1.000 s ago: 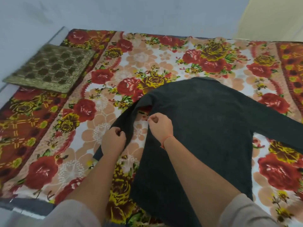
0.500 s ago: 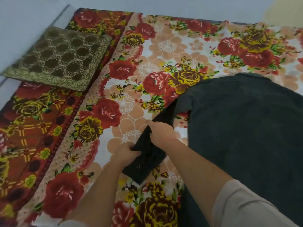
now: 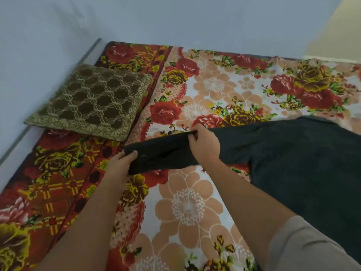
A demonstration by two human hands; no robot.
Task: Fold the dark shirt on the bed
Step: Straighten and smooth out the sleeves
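Dark shirt (image 3: 297, 157) lies on bed (image 3: 187, 202); left grip (image 3: 119, 166) pinches the sleeve (image 3: 166, 153) at its cuff, right grip (image 3: 205, 148) clasps it mid-length.

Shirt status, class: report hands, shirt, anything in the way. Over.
Left hand grips sleeve end; right hand grips it mid-length. Shirt body flat on bed, sleeve stretched sideways, not yet folded. Cushion close beyond sleeve end.

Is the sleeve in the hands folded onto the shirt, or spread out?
Spread out: the sleeve stretches sideways from the dark shirt, left hand gripping its end, right hand its middle.
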